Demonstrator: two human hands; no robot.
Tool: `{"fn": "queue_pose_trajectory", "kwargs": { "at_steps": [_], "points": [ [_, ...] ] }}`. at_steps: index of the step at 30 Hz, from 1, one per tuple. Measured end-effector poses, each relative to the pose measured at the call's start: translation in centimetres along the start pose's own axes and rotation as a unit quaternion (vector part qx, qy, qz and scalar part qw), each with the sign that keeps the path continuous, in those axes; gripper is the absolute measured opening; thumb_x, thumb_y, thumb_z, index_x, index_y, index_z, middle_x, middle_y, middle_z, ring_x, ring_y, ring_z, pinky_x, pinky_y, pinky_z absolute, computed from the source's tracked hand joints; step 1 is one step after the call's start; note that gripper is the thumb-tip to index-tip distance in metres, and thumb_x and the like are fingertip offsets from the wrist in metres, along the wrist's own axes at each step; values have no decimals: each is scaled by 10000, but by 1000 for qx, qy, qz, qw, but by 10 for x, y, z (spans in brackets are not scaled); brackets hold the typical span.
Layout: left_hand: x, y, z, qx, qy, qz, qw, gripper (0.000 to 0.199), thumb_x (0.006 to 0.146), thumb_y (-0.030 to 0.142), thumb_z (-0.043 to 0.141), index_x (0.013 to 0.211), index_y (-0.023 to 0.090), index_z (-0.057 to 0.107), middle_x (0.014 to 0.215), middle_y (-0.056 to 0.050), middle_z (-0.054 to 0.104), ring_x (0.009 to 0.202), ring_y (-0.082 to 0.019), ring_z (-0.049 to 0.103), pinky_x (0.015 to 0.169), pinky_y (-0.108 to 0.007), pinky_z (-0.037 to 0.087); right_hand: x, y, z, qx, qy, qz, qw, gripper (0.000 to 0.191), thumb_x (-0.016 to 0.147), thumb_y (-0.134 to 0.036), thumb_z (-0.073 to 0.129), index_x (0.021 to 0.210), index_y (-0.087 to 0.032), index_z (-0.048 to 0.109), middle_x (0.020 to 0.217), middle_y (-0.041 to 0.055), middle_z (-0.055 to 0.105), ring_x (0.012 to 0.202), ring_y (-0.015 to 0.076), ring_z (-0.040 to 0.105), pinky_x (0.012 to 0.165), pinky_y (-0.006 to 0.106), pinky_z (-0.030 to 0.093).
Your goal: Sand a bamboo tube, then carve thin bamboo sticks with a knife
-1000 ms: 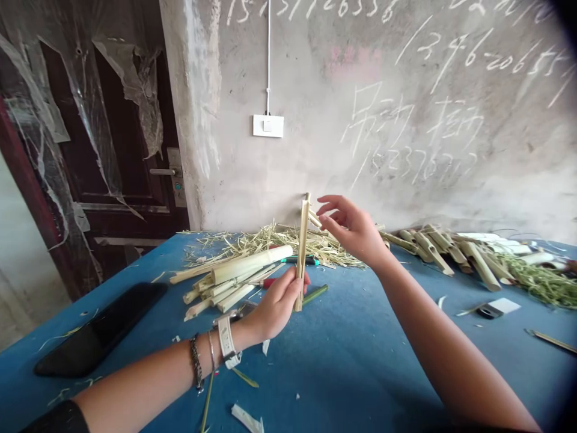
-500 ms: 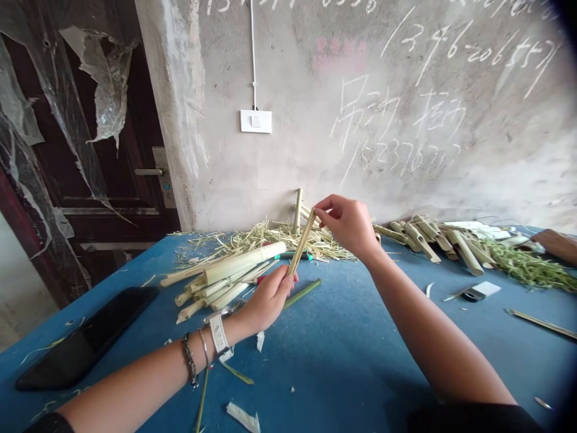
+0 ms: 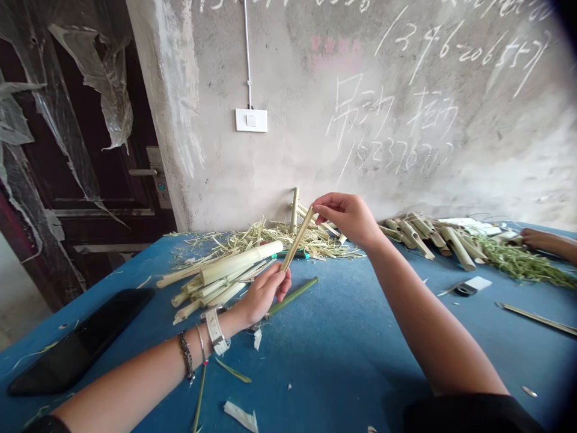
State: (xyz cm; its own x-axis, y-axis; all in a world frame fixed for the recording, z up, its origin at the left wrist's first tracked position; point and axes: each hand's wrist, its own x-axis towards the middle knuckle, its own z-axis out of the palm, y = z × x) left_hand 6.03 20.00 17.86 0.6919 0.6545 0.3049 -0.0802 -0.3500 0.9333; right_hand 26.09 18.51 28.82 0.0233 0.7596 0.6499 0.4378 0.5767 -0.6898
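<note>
A thin pale plant strip (image 3: 298, 239) slants between my two hands above the blue table. Its lower end is pinched in the fingers of my left hand (image 3: 267, 291). My right hand (image 3: 345, 218) holds its upper end between thumb and fingers. Just left of the strip lies a pile of pale peeled stalks (image 3: 220, 279). A green stalk (image 3: 295, 296) rests on the table beside my left hand. Behind the strip are heaped shavings (image 3: 256, 233), with a short stalk piece (image 3: 294, 210) standing upright among them.
A black phone-like slab (image 3: 81, 343) lies at the left of the blue table (image 3: 333, 355). Split stalk pieces (image 3: 455, 246) and green shreds (image 3: 518, 258) are at the right, near another person's hand (image 3: 547, 242). A small black-and-white tool (image 3: 471, 287) lies before them.
The view has shifted slightly. My left hand's fingers have curled differently around the strip's lower end. The other person's hand at the right reaches farther into view.
</note>
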Motion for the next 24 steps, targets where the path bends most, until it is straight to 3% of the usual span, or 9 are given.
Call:
{"fn": "queue_pose_trajectory", "kwargs": {
  "at_steps": [8, 14, 20, 24],
  "points": [
    [2, -5, -4, -8, -3, 3, 1000, 249, 915, 339, 293, 790, 178, 436, 615, 46, 407, 524, -99, 360, 558, -269, 309, -1, 0, -5, -19, 4, -10, 1000, 152, 748, -287, 588, 775, -144, 630, 696, 31, 647, 599, 118, 612, 582, 253, 488],
    [1, 0, -3, 11, 25, 6, 1000, 255, 927, 351, 273, 818, 179, 428, 628, 43, 390, 526, -98, 347, 563, -276, 301, -3, -2, 0, -134, 11, -38, 990, 158, 719, -279, 613, 815, -155, 633, 701, 34, 654, 617, 131, 605, 557, 253, 468],
    [-2, 1, 2, 42, 7, -4, 999, 239, 919, 379, 295, 842, 186, 412, 634, 46, 370, 517, -88, 324, 515, -247, 292, -4, -2, 5, -243, 41, -58, 967, 100, 735, -250, 574, 788, -185, 629, 729, 14, 666, 575, 106, 574, 562, 247, 446],
    [-1, 2, 1, 76, 35, 10, 996, 238, 900, 399, 348, 825, 188, 428, 622, 42, 372, 508, -84, 322, 489, -230, 280, -3, -1, 4, -297, 60, -70, 950, 90, 748, -232, 544, 770, -191, 621, 693, 6, 653, 564, 108, 567, 567, 247, 422]
  ]
}}
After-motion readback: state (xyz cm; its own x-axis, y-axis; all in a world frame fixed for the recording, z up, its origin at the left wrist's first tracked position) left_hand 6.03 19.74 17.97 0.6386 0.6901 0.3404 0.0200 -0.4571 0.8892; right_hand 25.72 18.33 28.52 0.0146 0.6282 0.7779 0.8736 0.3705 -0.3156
